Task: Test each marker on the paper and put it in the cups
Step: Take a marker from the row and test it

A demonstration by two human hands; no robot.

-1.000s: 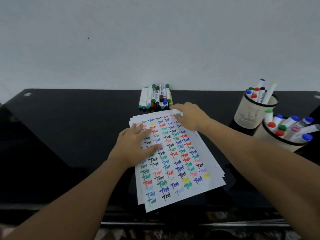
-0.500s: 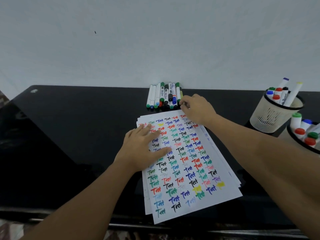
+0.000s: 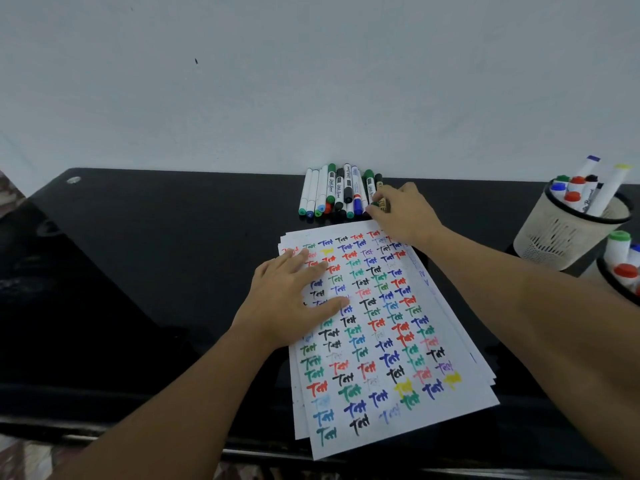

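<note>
A stack of white paper [image 3: 412,407] covered with coloured "Test" marks lies on the black table [image 3: 138,271]. My left hand [image 3: 294,299] presses flat on its upper left part, fingers straight. Behind the paper, against the wall, lies a row of several markers [image 3: 332,192]. My right hand [image 3: 401,213] reaches the right end of that row and its fingertips pinch a dark marker [image 3: 381,202] there. Two mesh cups stand at the right: the far cup [image 3: 554,233] and the near cup [image 3: 609,282] at the frame edge, both holding markers.
A pale wall [image 3: 311,81] rises directly behind the table. The table's front edge runs along the bottom of the view. A round metal fitting [image 3: 73,180] sits in the far left corner of the tabletop.
My right hand moved from the paper's top edge up to the right end of the marker row and took hold of a marker. My left hand stayed pressed on the paper.
</note>
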